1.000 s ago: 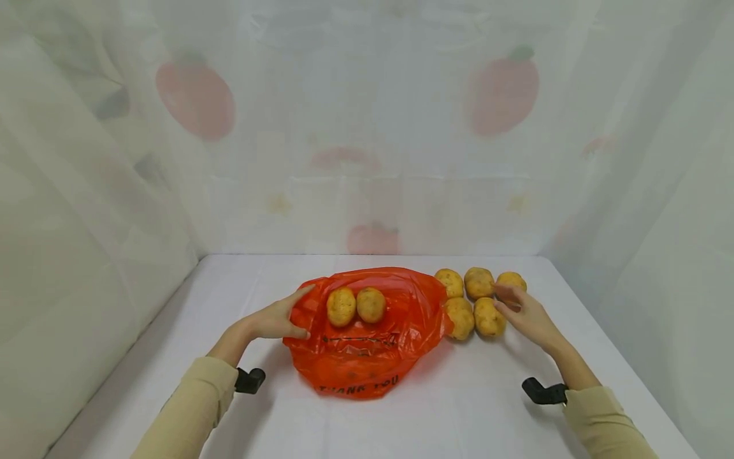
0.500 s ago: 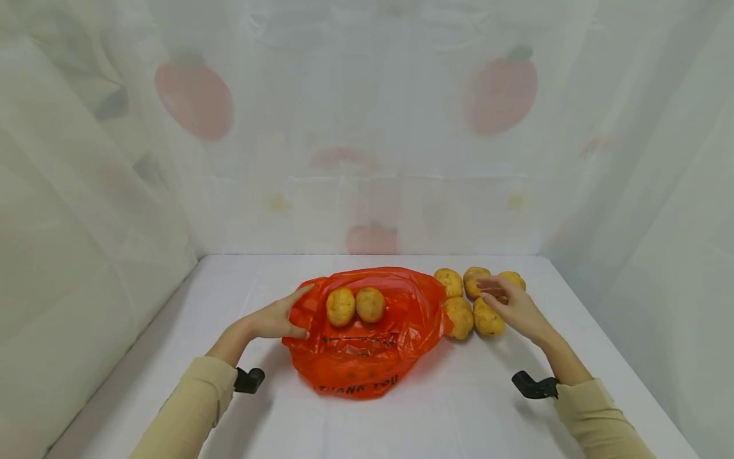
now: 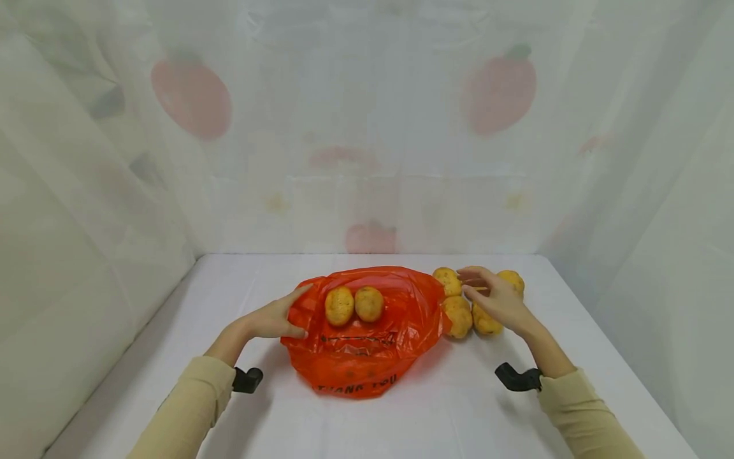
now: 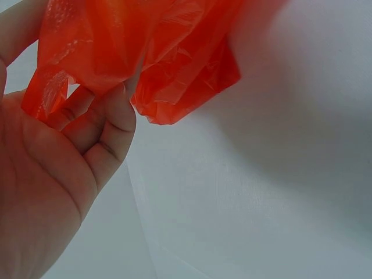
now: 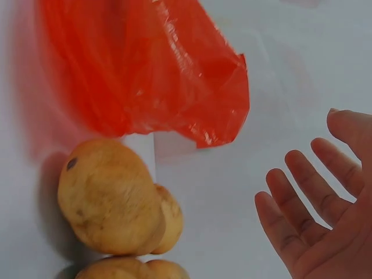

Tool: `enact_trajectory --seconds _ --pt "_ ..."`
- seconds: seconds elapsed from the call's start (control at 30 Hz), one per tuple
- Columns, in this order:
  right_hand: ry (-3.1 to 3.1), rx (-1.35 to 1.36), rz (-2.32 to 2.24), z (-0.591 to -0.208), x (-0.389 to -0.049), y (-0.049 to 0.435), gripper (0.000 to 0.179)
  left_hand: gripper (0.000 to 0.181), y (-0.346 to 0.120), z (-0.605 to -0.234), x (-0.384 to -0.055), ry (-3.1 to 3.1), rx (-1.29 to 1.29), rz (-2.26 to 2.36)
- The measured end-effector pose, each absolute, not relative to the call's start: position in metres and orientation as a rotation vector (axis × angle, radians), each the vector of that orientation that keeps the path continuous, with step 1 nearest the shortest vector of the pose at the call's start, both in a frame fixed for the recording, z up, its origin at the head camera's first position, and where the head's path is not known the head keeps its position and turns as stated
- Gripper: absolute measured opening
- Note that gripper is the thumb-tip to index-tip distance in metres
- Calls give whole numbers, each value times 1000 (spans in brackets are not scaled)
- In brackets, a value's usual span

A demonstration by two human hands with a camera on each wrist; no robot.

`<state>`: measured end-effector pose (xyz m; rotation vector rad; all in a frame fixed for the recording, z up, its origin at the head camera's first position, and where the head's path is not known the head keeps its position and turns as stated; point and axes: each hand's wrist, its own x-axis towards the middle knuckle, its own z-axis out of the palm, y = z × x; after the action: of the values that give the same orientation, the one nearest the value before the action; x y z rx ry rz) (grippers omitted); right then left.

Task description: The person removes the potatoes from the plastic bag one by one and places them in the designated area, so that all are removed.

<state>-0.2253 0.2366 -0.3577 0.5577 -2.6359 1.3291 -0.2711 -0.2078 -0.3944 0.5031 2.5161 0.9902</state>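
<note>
A red plastic bag (image 3: 367,357) with "THANK YOU" printed on it lies spread on the table, its mouth gaping. Two potatoes, a left one (image 3: 339,306) and a right one (image 3: 369,304), sit side by side inside. My left hand (image 3: 269,320) holds the bag's left edge; in the left wrist view its fingers curl round the red film (image 4: 93,46). Over the potatoes at the right hovers my right hand (image 3: 499,301), fingers spread and holding nothing. It partly hides a back potato. In the right wrist view it is apart from the nearest potato (image 5: 110,197).
Several potatoes stand in two rows against the bag's right side, among them a front one (image 3: 457,317) and a far right one (image 3: 511,282). A white cloth covers the table (image 3: 401,427). White printed curtains (image 3: 367,127) enclose the back and sides.
My right hand has moved left above the potatoes, from the far right one toward the bag. My left hand has kept its place on the bag, and the potatoes lie as before.
</note>
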Motion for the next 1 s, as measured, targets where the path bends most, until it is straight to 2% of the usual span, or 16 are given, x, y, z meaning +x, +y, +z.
enact_trajectory --seconds 0.23,0.57,1.0 --pt "-2707 618 1265 -333 -216 216 34 93 -207 -394 -272 2515 505 994" --pt "-2673 753 1345 -348 -242 212 33 92 -208 -394 -271 2506 508 1013" --pt "-2776 805 1338 -334 -254 183 40 92 -206 -392 -269 2505 500 1013"
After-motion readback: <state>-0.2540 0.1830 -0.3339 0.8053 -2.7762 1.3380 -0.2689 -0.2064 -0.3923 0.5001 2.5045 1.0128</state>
